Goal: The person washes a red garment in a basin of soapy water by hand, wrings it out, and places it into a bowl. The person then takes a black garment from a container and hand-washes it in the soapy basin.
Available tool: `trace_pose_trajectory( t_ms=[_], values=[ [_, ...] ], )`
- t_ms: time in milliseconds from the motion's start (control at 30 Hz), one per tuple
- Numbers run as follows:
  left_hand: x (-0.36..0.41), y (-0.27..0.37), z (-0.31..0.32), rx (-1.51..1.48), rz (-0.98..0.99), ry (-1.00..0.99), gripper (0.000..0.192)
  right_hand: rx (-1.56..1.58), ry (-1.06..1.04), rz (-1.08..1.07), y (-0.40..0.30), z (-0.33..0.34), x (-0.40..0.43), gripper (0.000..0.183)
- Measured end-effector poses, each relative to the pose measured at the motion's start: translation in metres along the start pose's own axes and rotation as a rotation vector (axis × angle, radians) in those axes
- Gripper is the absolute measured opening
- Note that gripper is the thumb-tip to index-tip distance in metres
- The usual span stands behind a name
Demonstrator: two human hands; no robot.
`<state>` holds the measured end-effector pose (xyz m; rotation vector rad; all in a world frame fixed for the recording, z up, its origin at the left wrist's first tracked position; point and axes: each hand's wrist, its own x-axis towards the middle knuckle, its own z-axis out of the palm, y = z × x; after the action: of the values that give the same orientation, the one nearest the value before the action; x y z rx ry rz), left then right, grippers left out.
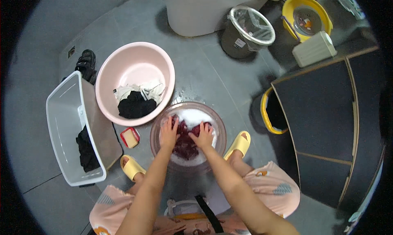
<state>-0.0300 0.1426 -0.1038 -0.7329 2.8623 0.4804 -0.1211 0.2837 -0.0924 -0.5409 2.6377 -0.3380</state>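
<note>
Before me on the floor stands a translucent round basin [223, 129] with white suds [192, 117] and a wet maroon cloth [185, 147] in it. At the basin's left side my left hand [169, 135] rests on the cloth, fingers spread; whether it grips is unclear. My right hand [203, 136] holds a bunched part of the same cloth between thumb and fingers. A pink basin [135, 54] touches or nearly touches the far left of the translucent one. White cloth [124, 92] and a black garment [136, 106] lie inside it.
Left stands a clear plastic bin [63, 112] with black clothing [87, 150]. A soap bar [130, 139] sits in a red dish [124, 135]. Black shoes [86, 64] lie behind. A lined trash bin [235, 44], yellow basin [290, 11] and dark cabinet [319, 112] stand right.
</note>
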Motion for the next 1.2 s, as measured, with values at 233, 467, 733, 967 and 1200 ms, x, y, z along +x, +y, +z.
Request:
trace_pose_trajectory(
  t_ms=[233, 467, 733, 967, 1200],
  values=[
    [0.019, -0.004, 0.013, -0.168, 0.008, -0.104, 0.05, -0.067, -0.375, -0.08, 0.024, 0.031, 0.017, 0.04],
    [-0.015, 0.046, 0.0, -0.95, -0.416, 0.487, 0.025, 1.415, -0.146, 0.675, -0.01, 0.022, -0.034, 0.055],
    [-0.112, 0.131, -0.09, -0.77, 0.049, 0.625, 0.017, 2.073, -0.791, 0.55, -0.033, -0.049, -0.076, 0.045],
    [-0.082, 0.072, -0.071, -0.869, -0.443, 0.539, 0.017, 2.131, -0.546, 0.471, -0.066, -0.065, -0.122, 0.029],
    [-0.129, 0.119, -0.086, -0.786, -0.314, 0.559, 0.018, 2.218, -0.788, 0.409, -0.06, -0.062, -0.135, 0.025]
  ],
)
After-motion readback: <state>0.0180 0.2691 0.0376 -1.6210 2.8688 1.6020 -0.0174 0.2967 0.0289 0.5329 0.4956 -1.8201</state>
